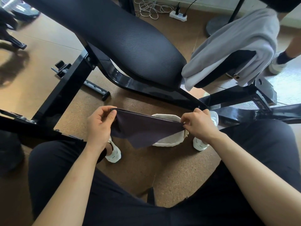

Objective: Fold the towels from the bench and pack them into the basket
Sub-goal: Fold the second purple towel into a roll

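A dark purple towel (143,129) hangs folded between my two hands, over a white fluffy basket (169,141) on the floor between my feet. My left hand (99,126) pinches the towel's left top corner. My right hand (197,124) pinches its right top corner. The towel covers most of the basket, so its inside is hidden. A grey towel (236,46) lies draped over the right pad of the black bench (130,41).
The bench's black steel frame (65,88) spreads across the cork floor in front of me and to the left. Another person's leg and shoe (280,61) stand at the right. A power strip with cables (178,15) and a fan base (216,25) lie at the back.
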{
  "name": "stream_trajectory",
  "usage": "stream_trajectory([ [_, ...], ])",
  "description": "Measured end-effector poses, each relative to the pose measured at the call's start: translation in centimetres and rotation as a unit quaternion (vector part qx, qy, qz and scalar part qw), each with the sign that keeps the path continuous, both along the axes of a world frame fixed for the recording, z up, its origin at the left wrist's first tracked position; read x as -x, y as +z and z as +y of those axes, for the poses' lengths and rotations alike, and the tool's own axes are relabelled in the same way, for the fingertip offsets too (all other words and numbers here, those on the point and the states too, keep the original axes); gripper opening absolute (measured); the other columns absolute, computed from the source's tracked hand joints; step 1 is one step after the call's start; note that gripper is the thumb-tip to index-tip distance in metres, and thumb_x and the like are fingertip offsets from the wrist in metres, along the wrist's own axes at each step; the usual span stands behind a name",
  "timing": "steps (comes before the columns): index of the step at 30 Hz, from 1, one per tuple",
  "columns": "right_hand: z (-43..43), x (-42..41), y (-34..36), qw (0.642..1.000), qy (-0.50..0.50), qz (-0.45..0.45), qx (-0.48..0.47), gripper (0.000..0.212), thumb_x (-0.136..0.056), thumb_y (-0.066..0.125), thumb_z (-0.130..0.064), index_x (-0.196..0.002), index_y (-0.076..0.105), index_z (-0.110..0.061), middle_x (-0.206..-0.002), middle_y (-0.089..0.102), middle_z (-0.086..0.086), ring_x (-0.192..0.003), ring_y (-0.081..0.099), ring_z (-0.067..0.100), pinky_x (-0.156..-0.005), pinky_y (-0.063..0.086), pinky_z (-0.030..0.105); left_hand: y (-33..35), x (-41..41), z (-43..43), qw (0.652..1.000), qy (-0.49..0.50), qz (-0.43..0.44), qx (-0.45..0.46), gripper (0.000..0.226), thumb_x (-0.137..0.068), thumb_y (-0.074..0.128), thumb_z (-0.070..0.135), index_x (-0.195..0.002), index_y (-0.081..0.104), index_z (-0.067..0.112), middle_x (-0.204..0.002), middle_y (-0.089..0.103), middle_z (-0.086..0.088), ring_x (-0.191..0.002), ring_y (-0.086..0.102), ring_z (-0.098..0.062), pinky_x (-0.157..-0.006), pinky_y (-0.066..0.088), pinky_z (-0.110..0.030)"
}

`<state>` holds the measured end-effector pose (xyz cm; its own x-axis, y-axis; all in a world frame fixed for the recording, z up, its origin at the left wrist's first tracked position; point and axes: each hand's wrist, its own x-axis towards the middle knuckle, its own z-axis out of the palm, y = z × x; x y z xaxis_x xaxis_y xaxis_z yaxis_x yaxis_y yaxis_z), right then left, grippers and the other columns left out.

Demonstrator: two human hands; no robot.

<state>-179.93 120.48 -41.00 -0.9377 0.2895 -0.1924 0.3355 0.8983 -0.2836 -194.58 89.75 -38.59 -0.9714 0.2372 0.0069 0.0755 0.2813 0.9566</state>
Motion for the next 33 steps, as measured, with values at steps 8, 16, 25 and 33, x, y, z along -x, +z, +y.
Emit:
stream_trajectory([
  [8, -0.6, 0.3, 0.2, 0.998, 0.038, 0.039, 0.023, 0.027, -0.093, 0.068, -0.022, -0.118, 0.072, -0.032, -0.082, 0.066, -0.012, -0.094, 0.043, 0.014, -0.084, 0.025, 0.035, -0.1, 0.8, -1.0, 0.999, 0.04, 0.018, 0.019, 0.016, -0.097, 0.065, 0.025, -0.098, 0.073, 0.039, -0.1, 0.074, -0.002, -0.099, 0.071, -0.026, -0.093, 0.058, -0.055],
  [16, 0.7, 0.5, 0.0, 0.996, -0.04, 0.064, 0.038, 0.012, -0.084, 0.077, -0.027, -0.079, 0.068, -0.031, -0.088, 0.053, -0.008, -0.092, 0.042, 0.015, -0.08, 0.03, 0.036, -0.2, 1.1, -0.8, 0.996, 0.007, 0.023, 0.089, 0.023, -0.098, 0.065, 0.013, -0.098, 0.068, 0.036, -0.097, 0.071, 0.011, -0.097, 0.069, -0.015, -0.093, 0.059, -0.043],
  [25, 1.4, 0.5, 0.7, 0.993, -0.072, 0.028, 0.086, 0.011, -0.09, 0.069, -0.015, -0.088, 0.061, -0.023, -0.085, 0.066, -0.001, -0.085, 0.063, 0.025, -0.077, 0.053, 0.041, -2.3, 1.0, 0.2, 0.973, -0.012, 0.003, 0.23, 0.015, -0.098, 0.065, 0.016, -0.112, 0.072, 0.015, -0.101, 0.07, 0.001, -0.095, 0.066, -0.019, -0.087, 0.055, -0.036],
  [33, 3.0, 0.8, 1.0, 0.951, -0.182, 0.165, 0.187, 0.015, -0.087, 0.071, -0.002, -0.093, 0.075, -0.016, -0.085, 0.073, 0.002, -0.078, 0.067, 0.017, -0.072, 0.049, 0.02, -2.5, 0.7, 1.6, 0.988, 0.03, -0.033, 0.148, 0.013, -0.099, 0.063, 0.011, -0.109, 0.072, 0.013, -0.097, 0.071, 0.004, -0.091, 0.066, -0.007, -0.072, 0.045, -0.006],
])
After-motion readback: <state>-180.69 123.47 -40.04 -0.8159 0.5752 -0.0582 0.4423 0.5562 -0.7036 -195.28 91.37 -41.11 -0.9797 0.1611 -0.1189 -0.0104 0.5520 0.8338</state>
